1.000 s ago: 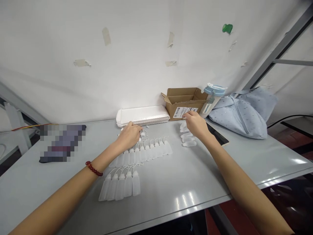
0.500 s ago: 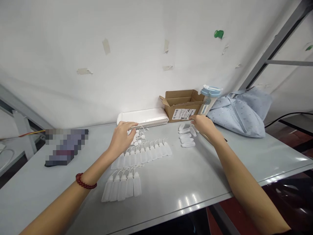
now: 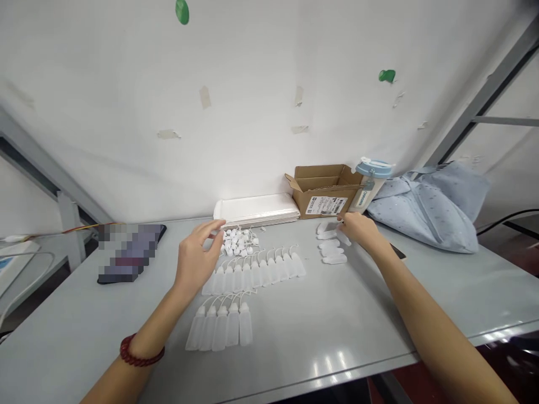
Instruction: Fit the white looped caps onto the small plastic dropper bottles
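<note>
My left hand (image 3: pixel 197 257) hovers just left of a pile of small white caps (image 3: pixel 238 241), fingers loosely curved and apart, nothing visible in them. My right hand (image 3: pixel 359 228) rests at a group of small uncapped translucent bottles (image 3: pixel 333 252), its fingers closed on one of them near the top of the group. Between the hands lies a row of several capped squeeze bottles (image 3: pixel 257 269) with tethered caps. A second, shorter row of bottles (image 3: pixel 221 330) lies nearer to me on the grey table (image 3: pixel 320 314).
A stack of white trays (image 3: pixel 256 210) sits against the wall. To its right stand an open cardboard box (image 3: pixel 324 191), a blue-lidded tumbler (image 3: pixel 370 182) and a pale blue bag (image 3: pixel 429 207). A dark blurred object (image 3: pixel 128 252) lies at the left.
My left hand has lifted off the cap pile and drawn back to the left. My right hand stays at the loose bottles. The view has shifted slightly.
</note>
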### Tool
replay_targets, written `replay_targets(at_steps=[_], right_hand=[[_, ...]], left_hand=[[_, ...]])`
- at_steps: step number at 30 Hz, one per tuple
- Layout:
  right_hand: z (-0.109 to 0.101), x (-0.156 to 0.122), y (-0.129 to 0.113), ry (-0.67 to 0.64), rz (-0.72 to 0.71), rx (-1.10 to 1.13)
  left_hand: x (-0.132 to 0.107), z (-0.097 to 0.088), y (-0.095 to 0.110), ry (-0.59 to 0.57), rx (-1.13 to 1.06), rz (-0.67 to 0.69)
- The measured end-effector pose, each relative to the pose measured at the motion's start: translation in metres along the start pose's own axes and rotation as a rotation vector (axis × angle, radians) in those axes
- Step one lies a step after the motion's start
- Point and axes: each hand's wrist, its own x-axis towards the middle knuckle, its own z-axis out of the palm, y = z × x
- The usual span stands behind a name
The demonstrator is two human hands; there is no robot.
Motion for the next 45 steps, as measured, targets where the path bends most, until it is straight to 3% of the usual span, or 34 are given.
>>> replay_targets(at_steps=[5, 7, 10, 12, 16, 21, 24, 27, 30, 33, 38, 45], right_hand=[[0.003, 0.002, 0.001, 0.007, -0.004, 0.052], [0.004, 0.003, 0.002, 0.012, -0.012, 0.082], [0.006, 0.004, 0.002, 0.023, -0.021, 0.14], [0.005, 0.004, 0.001, 0.055, -0.031, 0.191], [-0.006, -0.001, -0.008, 0.209, -0.068, 0.336], [-0.019, -0.022, -0.044, 0.402, -0.078, 0.624], [-0.021, -0.043, -0.074, 0.246, -0.136, 1.295], [-0.02, -0.066, -0.101, -0.027, -0.212, 1.566], [-0.018, -0.085, -0.119, -0.255, -0.256, 1.662], [-0.017, -0.095, -0.127, -0.383, -0.292, 1.707], [-0.017, -0.1, -0.13, -0.48, -0.263, 1.777], [-0.017, -0.103, -0.135, -0.489, -0.297, 1.793]], left_hand=[[-0.006, -0.008, 0.012, 0.223, 0.035, 0.132], [-0.007, -0.011, 0.017, 0.133, -0.076, 0.062], [-0.01, -0.015, 0.025, -0.185, -0.307, -0.134], [-0.013, -0.014, 0.03, -0.311, -0.395, -0.19], [-0.02, -0.005, 0.036, -0.409, -0.416, -0.171], [-0.025, 0.004, 0.035, -0.376, -0.459, -0.236], [-0.023, 0.005, 0.031, -0.355, -0.528, -0.29], [-0.021, 0.005, 0.028, -0.327, -0.598, -0.375], [-0.021, 0.006, 0.026, -0.331, -0.722, -0.455], [-0.02, 0.008, 0.024, -0.38, -0.903, -0.566], [-0.02, 0.014, 0.019, -0.452, -1.099, -0.717], [-0.021, 0.013, 0.022, -0.529, -1.11, -0.719]])
